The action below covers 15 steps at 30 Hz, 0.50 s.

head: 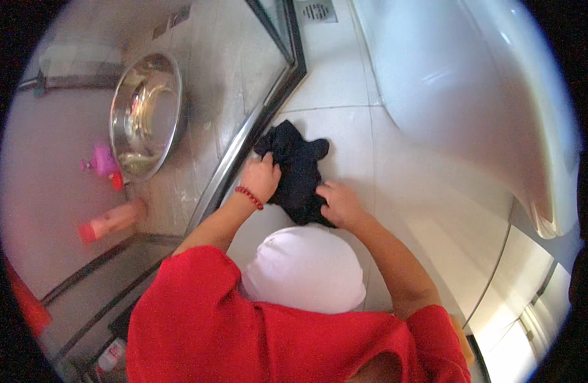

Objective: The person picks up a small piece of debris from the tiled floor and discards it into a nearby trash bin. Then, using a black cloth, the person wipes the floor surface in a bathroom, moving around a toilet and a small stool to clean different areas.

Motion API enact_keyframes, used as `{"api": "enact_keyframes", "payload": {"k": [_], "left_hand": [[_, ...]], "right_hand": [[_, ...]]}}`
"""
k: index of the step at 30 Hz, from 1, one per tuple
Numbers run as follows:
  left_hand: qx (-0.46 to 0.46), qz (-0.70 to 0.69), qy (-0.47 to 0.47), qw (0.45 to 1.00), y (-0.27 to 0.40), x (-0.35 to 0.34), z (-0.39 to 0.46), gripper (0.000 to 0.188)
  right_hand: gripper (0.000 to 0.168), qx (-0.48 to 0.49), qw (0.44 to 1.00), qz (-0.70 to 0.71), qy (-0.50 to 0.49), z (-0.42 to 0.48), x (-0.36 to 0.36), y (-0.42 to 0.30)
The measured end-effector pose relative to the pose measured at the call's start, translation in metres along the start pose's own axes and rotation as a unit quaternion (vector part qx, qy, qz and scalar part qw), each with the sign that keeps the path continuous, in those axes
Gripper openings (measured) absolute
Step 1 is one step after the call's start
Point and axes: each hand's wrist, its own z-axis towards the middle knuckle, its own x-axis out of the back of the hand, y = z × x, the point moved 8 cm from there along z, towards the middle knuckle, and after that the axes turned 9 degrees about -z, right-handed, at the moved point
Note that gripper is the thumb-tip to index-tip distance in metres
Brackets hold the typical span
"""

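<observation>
A crumpled black cloth (296, 177), perhaps a garment, lies spread on the pale tiled floor beside a dark metal shower-door frame. My left hand (261, 178), with a red bead bracelet at the wrist, grips the cloth's left side with bent fingers. At the lower right edge of the cloth, my right hand (341, 203) pinches the fabric between thumb and fingers. A rounded shape covered in white fabric (306, 270) sits between my arms, below the cloth; what it covers cannot be told.
Behind the glass shower door, left, stands a shiny metal basin (148, 115). Near it are a purple bottle (104, 159) and a pinkish bottle with a red cap (114, 221). The metal door frame (236, 148) runs close to my left arm. A floor drain (317, 11) lies ahead; a large white glossy fixture (447, 86) curves at right.
</observation>
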Motion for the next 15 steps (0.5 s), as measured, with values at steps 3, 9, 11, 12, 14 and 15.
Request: {"api": "enact_keyframes", "payload": {"k": [3,9,11,12,14,15], "left_hand": [[-0.053,-0.044,0.072,0.995,0.024,0.026,0.012,0.045],[-0.098,0.112,0.139,0.979,0.106,0.032,0.123,0.061],[-0.082,0.187,0.143,0.968,0.106,0.029,0.146,0.059],[-0.088,0.172,0.148,0.970,0.104,0.023,0.150,0.057],[-0.095,0.143,0.157,0.973,0.096,0.014,0.146,0.050],[-0.097,0.128,0.160,0.974,0.092,0.009,0.137,0.046]], "right_hand": [[0.033,-0.034,0.995,0.074,0.064,-0.012,0.023,0.011],[0.054,-0.165,0.953,0.038,0.252,0.000,0.067,0.053],[0.067,-0.190,0.964,0.003,0.186,0.010,0.066,0.055],[0.069,-0.199,0.967,-0.011,0.160,0.010,0.064,0.057],[0.072,-0.185,0.969,-0.067,0.151,0.007,0.059,0.061],[0.072,-0.175,0.969,-0.071,0.162,0.005,0.057,0.068]]}}
